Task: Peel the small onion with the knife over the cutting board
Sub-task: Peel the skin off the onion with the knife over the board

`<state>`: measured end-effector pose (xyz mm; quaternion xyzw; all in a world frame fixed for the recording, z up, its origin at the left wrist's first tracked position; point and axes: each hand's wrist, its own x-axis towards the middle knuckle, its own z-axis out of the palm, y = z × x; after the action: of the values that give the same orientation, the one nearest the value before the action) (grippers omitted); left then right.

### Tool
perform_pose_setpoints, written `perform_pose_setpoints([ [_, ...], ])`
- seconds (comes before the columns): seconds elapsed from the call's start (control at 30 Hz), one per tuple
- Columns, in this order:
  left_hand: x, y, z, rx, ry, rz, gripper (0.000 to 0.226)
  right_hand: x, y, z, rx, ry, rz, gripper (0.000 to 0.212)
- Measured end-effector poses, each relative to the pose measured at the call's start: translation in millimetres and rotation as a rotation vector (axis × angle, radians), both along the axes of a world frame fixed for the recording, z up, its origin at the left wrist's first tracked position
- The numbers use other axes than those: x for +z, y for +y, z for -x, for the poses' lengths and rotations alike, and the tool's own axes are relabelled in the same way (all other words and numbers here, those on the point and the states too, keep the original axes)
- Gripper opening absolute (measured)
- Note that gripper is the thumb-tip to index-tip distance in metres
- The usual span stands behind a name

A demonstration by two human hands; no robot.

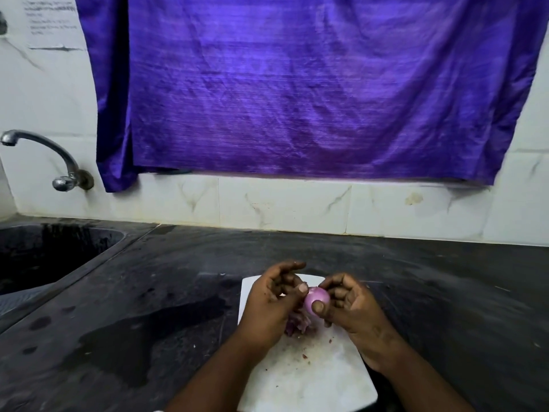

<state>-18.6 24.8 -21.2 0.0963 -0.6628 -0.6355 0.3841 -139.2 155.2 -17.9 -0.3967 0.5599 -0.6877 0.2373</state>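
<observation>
A small pink-purple onion (317,297) is held above the white cutting board (309,379). My right hand (353,307) grips it between thumb and fingers from the right. My left hand (273,298) touches the onion's left side with its thumb, the other fingers curled and apart. A heap of purple onion skins (297,324) lies on the board just below the hands. No knife shows in this view.
The board lies on a dark stone counter (148,307) with a wet patch (166,322) to its left. A dark sink (44,254) and a metal tap (44,156) are at the far left. A purple cloth (312,84) hangs on the tiled wall behind.
</observation>
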Motion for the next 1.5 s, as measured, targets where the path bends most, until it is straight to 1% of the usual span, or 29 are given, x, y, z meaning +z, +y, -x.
perform_pose_setpoints([
  [0.13, -3.3, -3.4, 1.5, -0.025, -0.013, -0.018, 0.028, 2.2, 2.4, -4.0, 0.091, -0.058, -0.033, 0.052],
  [0.2, -3.8, -2.7, 2.4, -0.021, -0.009, -0.030, 0.029, 3.2, 3.4, -5.6, 0.116, -0.084, -0.044, 0.044],
  [0.33, -5.0, -4.0, 3.1, 0.061, 0.004, -0.040, 0.029, 8.5, 3.4, -4.7, 0.019, -0.152, -0.002, 0.044],
  [0.4, -6.3, -2.7, 1.4, 0.071, -0.023, 0.051, 0.021, 10.6, 3.2, -2.7, 0.003, -0.230, 0.064, 0.046],
  [0.47, -5.9, 2.5, -1.2, 0.008, -0.089, 0.144, 0.020, 10.6, 3.7, -1.8, 0.023, -0.298, 0.098, 0.044],
  [0.5, -4.9, 5.7, -2.7, -0.025, -0.117, 0.177, 0.024, 10.1, 4.0, -2.0, 0.032, -0.312, 0.096, 0.043],
  [0.57, -3.6, 8.4, -3.7, -0.052, -0.146, 0.226, 0.041, 8.2, 3.8, -2.4, 0.029, -0.316, 0.084, 0.044],
  [0.67, -5.9, 5.0, -2.4, -0.015, -0.163, 0.288, 0.068, 7.0, 3.1, -3.5, -0.022, -0.280, 0.063, 0.047],
  [0.77, -7.6, 2.6, -0.3, 0.063, -0.130, 0.354, 0.073, 7.6, 2.2, -4.9, -0.044, -0.219, 0.047, 0.053],
  [0.9, -7.4, 1.1, 1.1, 0.104, -0.034, 0.317, 0.072, 7.3, 0.8, -5.7, -0.039, -0.208, 0.052, 0.053],
  [1.07, -4.2, 2.6, -2.0, 0.075, 0.019, 0.221, 0.062, 8.0, 1.0, -6.4, -0.018, -0.187, 0.065, 0.047],
  [1.13, -4.6, 1.4, -2.2, 0.079, 0.029, 0.218, 0.059, 8.1, 2.0, -7.4, -0.012, -0.175, 0.069, 0.044],
  [1.23, -4.3, 1.1, -3.5, 0.083, 0.021, 0.241, 0.053, 8.5, 2.3, -7.9, -0.010, -0.174, 0.078, 0.040],
  [1.4, 0.2, -2.3, -4.3, 0.118, 0.001, 0.131, 0.037, 11.1, 3.7, -4.4, -0.004, -0.245, 0.116, 0.025],
  [1.5, -3.0, -2.0, -4.3, 0.118, -0.096, 0.225, 0.025, 7.8, 2.3, -2.1, -0.090, -0.206, 0.091, 0.032],
])
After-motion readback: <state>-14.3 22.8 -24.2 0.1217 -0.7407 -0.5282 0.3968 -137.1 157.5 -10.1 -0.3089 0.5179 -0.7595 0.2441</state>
